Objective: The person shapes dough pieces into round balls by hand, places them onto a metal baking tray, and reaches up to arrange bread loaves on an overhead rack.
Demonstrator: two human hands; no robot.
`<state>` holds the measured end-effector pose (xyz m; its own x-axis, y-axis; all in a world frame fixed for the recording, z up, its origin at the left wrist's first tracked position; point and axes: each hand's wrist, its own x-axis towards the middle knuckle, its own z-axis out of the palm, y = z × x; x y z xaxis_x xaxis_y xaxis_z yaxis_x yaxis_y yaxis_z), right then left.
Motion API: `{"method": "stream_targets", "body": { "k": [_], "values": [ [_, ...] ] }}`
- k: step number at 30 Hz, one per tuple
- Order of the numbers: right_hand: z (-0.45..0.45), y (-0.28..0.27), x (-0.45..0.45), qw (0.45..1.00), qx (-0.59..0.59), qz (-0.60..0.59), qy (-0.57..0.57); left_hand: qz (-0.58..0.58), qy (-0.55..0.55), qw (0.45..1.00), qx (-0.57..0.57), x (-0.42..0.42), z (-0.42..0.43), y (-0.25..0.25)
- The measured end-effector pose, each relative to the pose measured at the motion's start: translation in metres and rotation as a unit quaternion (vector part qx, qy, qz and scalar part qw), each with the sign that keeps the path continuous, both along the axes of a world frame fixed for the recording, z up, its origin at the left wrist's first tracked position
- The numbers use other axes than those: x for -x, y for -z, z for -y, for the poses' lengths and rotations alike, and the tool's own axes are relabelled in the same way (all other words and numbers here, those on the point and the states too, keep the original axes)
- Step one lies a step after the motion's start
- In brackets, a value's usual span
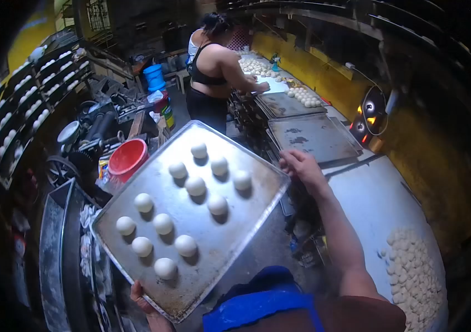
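Observation:
A metal baking tray [219,232] is held tilted in front of me, bearing several round white dough balls [195,186] in two groups. My left hand [145,303] grips its near left edge, with the fingers partly hidden beneath. At the right corner of the tray is my right hand [301,167], its fingers curled at the rim; their tips are partly hidden. Just beyond that hand, flat dark-stained trays [316,135] lie stacked on the bench.
Many dough pieces [412,276] cover part of the white worktop [368,193] at right. A person [213,72] works at the bench ahead. On the left stand a red basin [127,157], machinery, a metal trough [53,243] and a rack [30,105] of dough-filled trays.

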<state>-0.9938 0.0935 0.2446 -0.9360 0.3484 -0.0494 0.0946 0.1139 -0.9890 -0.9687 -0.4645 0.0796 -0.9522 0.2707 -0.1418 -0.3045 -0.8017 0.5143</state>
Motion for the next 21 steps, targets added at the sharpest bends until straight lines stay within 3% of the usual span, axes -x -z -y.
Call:
{"method": "stream_targets", "body": {
  "k": [3, 4, 6, 8, 12, 15, 16, 17, 18, 19, 20, 21],
  "values": [
    [-0.019, 0.038, 0.052, 0.997, 0.07, 0.015, 0.031, -0.172, -0.002, 0.985, -0.006, 0.071, -0.002, -0.018],
    [-0.021, 0.059, 0.063, 0.997, 0.069, 0.016, 0.033, -0.171, 0.0, 0.985, -0.007, 0.096, 0.005, -0.012],
    [-0.03, 0.104, 0.086, 0.99, 0.111, 0.08, -0.024, 0.053, -0.016, 0.998, -0.033, 0.143, 0.016, 0.004],
    [-0.037, 0.135, 0.121, 0.986, 0.13, 0.102, -0.031, 0.053, -0.057, 0.997, -0.013, 0.203, -0.008, -0.016],
    [-0.042, 0.178, 0.161, 0.973, 0.152, 0.171, -0.036, 0.061, -0.173, 0.981, 0.062, 0.273, -0.274, -0.146],
    [-0.053, 0.191, 0.281, 0.952, -0.062, 0.267, -0.134, 0.048, -0.322, 0.935, 0.143, 0.385, -0.373, -0.198],
    [-0.051, 0.193, 0.31, 0.954, -0.059, 0.263, -0.132, 0.044, -0.319, 0.935, 0.145, 0.401, -0.372, -0.203],
    [-0.047, 0.2, 0.342, 0.941, -0.145, 0.234, -0.199, 0.045, -0.396, 0.898, 0.186, 0.416, -0.361, -0.202],
    [-0.04, 0.201, 0.377, 0.94, -0.14, 0.237, -0.201, 0.047, -0.396, 0.897, 0.192, 0.435, -0.34, -0.194],
    [-0.035, 0.202, 0.41, 0.913, -0.227, 0.207, -0.267, 0.052, -0.469, 0.851, 0.23, 0.451, -0.318, -0.187],
    [-0.027, 0.197, 0.446, 0.912, -0.226, 0.212, -0.269, 0.057, -0.468, 0.85, 0.232, 0.468, -0.282, -0.175],
    [-0.021, 0.191, 0.482, 0.882, -0.287, 0.18, -0.328, 0.059, -0.536, 0.798, 0.268, 0.487, -0.237, -0.159]
  ]
}}
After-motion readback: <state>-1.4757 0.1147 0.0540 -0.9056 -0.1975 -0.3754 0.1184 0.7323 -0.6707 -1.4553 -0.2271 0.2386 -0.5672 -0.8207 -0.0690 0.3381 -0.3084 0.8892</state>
